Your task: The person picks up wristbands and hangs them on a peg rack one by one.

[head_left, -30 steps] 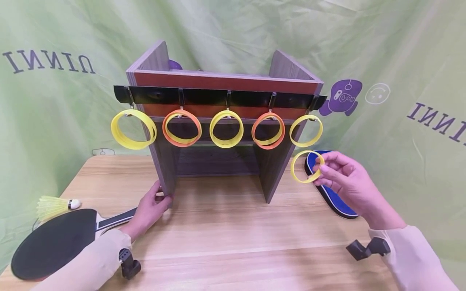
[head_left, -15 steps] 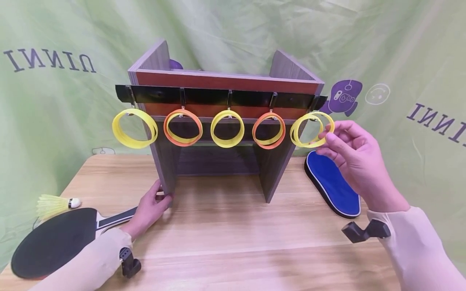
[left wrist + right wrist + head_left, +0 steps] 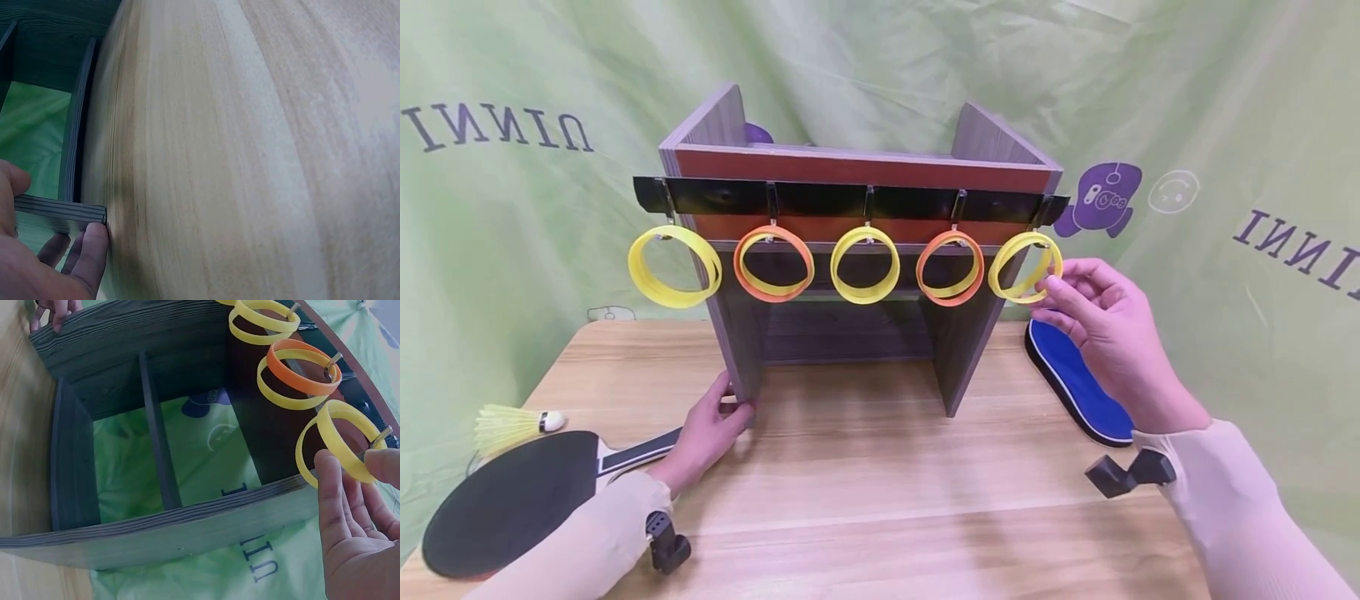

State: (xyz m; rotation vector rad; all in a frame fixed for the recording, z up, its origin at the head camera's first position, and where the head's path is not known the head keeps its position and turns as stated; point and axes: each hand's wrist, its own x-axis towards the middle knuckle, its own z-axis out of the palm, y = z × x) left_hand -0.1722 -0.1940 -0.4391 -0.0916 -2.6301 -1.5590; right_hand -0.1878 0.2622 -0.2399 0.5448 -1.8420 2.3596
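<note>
My right hand (image 3: 1108, 329) pinches a yellow ring (image 3: 335, 447) at its right rim, between thumb and fingers. This ring overlaps another yellow ring at the rightmost metal hook (image 3: 382, 436), whose tip shows inside the front ring in the right wrist view. Along the black strip (image 3: 827, 198), more yellow and orange rings hang in pairs from the other hooks, such as an orange ring (image 3: 742, 279) and a middle yellow ring (image 3: 865, 297). My left hand (image 3: 709, 429) grips the lower front edge of the wooden stand's left panel (image 3: 69, 212), thumb on one side and fingers on the other.
A black table tennis paddle (image 3: 512, 504) and a yellow shuttlecock (image 3: 512, 425) lie on the left of the wooden table (image 3: 850, 483). A blue paddle case (image 3: 1078, 387) lies beneath my right hand. A green printed cloth (image 3: 1247, 125) hangs behind the stand.
My right hand has raised the yellow ring from below the rightmost hook, then moved it left until it overlaps the ring hanging there. The left hand keeps its grip on the panel.
</note>
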